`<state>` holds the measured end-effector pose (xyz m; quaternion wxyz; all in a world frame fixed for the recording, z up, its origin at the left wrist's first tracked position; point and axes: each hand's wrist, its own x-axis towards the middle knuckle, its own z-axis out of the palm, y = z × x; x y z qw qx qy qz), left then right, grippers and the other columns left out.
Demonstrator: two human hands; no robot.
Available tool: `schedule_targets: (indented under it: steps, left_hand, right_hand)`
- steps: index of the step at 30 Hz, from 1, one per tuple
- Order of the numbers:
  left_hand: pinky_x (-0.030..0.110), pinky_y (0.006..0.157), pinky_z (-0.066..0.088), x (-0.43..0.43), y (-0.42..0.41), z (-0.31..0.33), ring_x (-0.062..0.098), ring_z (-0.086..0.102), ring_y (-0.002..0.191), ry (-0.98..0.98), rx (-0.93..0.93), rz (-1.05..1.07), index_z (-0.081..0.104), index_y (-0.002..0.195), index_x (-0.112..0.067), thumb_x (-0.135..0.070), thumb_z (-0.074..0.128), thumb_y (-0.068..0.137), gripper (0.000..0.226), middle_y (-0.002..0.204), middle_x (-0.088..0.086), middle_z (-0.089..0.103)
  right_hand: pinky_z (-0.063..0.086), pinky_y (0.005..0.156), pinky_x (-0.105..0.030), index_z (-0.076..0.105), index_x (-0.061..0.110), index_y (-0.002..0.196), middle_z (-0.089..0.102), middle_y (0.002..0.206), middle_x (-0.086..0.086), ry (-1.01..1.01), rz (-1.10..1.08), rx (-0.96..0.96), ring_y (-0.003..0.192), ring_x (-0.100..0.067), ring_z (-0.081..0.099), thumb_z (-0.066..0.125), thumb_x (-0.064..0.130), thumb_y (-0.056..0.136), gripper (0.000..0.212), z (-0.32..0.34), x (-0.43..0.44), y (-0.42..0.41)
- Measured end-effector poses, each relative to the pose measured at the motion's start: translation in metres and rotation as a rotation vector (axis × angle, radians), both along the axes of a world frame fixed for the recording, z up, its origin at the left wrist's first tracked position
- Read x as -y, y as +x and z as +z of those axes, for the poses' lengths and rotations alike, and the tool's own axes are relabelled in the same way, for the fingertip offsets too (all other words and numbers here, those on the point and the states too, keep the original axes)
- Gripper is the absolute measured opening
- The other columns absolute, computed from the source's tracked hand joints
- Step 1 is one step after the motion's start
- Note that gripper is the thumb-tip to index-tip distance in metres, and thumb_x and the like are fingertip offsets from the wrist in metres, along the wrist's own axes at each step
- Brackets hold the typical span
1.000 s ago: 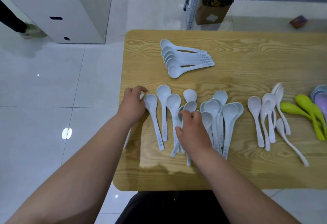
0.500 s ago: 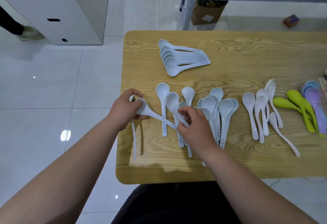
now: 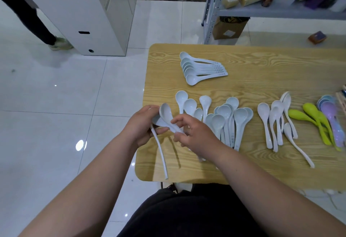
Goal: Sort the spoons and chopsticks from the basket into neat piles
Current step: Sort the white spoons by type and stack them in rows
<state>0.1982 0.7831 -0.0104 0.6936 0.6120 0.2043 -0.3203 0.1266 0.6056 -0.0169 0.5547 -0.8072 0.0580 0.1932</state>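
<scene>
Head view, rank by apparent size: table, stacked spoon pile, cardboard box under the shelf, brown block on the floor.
Largest: table.
Then stacked spoon pile and cardboard box, alike; the box is farther, so unranked.
Smallest: brown block.

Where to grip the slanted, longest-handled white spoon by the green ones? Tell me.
Pinch the long white spoon at mid-handle from above, fingers across it: the handle runs free toward the near right, while its bowl crowds the other white spoons.
</scene>
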Motion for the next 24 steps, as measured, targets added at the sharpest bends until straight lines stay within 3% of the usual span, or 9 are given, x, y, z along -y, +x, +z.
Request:
schedule_targets:
  steps: [3, 6, 10, 13, 16, 19, 21, 24]
  left_hand:
    - [0.040, 0.086, 0.061, 0.005, -0.007, 0.006, 0.028, 0.072, 0.090, -0.119, -0.024, 0.117, 0.061, 0.107, -0.008, -0.031, 0.052, 0.104, 0.025, 0.099, 0.012, 0.070]
    - [0.043, 0.096, 0.056, 0.010, -0.014, 0.006, 0.031, 0.070, 0.095, -0.138, 0.006, 0.189, 0.060, 0.110, -0.012, -0.034, 0.041, 0.108, 0.030, 0.117, 0.019, 0.068]
    - [0.045, 0.087, 0.058, 0.023, -0.022, 0.013, 0.028, 0.071, 0.102, -0.207, 0.009, 0.317, 0.060, 0.123, -0.014, -0.041, 0.044, 0.105, 0.036, 0.123, 0.015, 0.065]
    - [0.041, 0.084, 0.059, 0.031, -0.027, 0.018, 0.024, 0.072, 0.096, -0.261, 0.033, 0.365, 0.061, 0.127, -0.014, -0.031, 0.061, 0.099, 0.032, 0.109, 0.010, 0.069]
    - [0.033, 0.068, 0.055, 0.032, -0.031, 0.022, 0.018, 0.064, 0.074, -0.249, 0.085, 0.324, 0.064, 0.123, -0.014, -0.010, 0.070, 0.092, 0.032, 0.080, 0.006, 0.065]
    - [0.029, 0.059, 0.049, 0.032, -0.029, 0.023, 0.019, 0.054, 0.058, -0.256, 0.059, 0.334, 0.063, 0.119, -0.015, -0.006, 0.065, 0.092, 0.029, 0.069, 0.008, 0.057]
    - [0.029, 0.056, 0.045, 0.034, -0.027, 0.024, 0.018, 0.050, 0.054, -0.262, 0.060, 0.371, 0.061, 0.116, -0.015, -0.003, 0.060, 0.092, 0.027, 0.066, 0.007, 0.053]
    - [0.026, 0.054, 0.044, 0.040, -0.026, 0.024, 0.016, 0.050, 0.056, -0.290, 0.056, 0.429, 0.059, 0.112, -0.013, -0.002, 0.059, 0.092, 0.023, 0.070, 0.004, 0.056]
  right_hand:
    - [0.056, 0.069, -0.036, 0.062, 0.045, 0.107, 0.062, 0.106, 0.014, 0.041, -0.116, 0.025, 0.074, -0.014, 0.069, 0.069, 0.018, 0.089, 0.033, 0.007, -0.004, -0.007]
    - [0.058, 0.070, -0.028, 0.066, 0.032, 0.111, 0.069, 0.100, 0.010, 0.174, -0.276, -0.029, 0.077, -0.014, 0.074, 0.065, 0.009, 0.090, 0.031, 0.017, -0.007, -0.009]
    - [0.056, 0.077, -0.020, 0.069, 0.034, 0.108, 0.072, 0.093, 0.012, 0.194, -0.259, -0.024, 0.084, -0.004, 0.072, 0.069, 0.009, 0.090, 0.030, 0.021, -0.017, -0.019]
    - [0.050, 0.078, -0.010, 0.069, 0.035, 0.116, 0.072, 0.093, 0.015, 0.139, -0.235, -0.007, 0.086, 0.006, 0.068, 0.071, 0.017, 0.092, 0.030, 0.020, -0.021, -0.026]
    - [0.054, 0.091, -0.025, 0.069, 0.037, 0.120, 0.074, 0.102, 0.008, 0.218, -0.199, -0.029, 0.097, -0.002, 0.070, 0.072, 0.023, 0.092, 0.032, 0.022, -0.018, -0.027]
    - [0.057, 0.094, -0.041, 0.062, 0.035, 0.119, 0.074, 0.108, 0.005, 0.284, -0.172, -0.129, 0.101, -0.011, 0.071, 0.076, 0.027, 0.089, 0.035, 0.022, -0.013, -0.028]
    - [0.058, 0.090, -0.050, 0.055, 0.029, 0.124, 0.073, 0.111, 0.000, 0.366, -0.100, -0.315, 0.100, -0.021, 0.073, 0.076, 0.026, 0.088, 0.042, 0.025, -0.006, -0.028]
    - [0.059, 0.071, -0.044, 0.055, 0.007, 0.127, 0.067, 0.094, -0.010, 0.483, 0.028, -0.541, 0.074, -0.025, 0.069, 0.069, 0.027, 0.094, 0.042, 0.033, 0.000, -0.029]
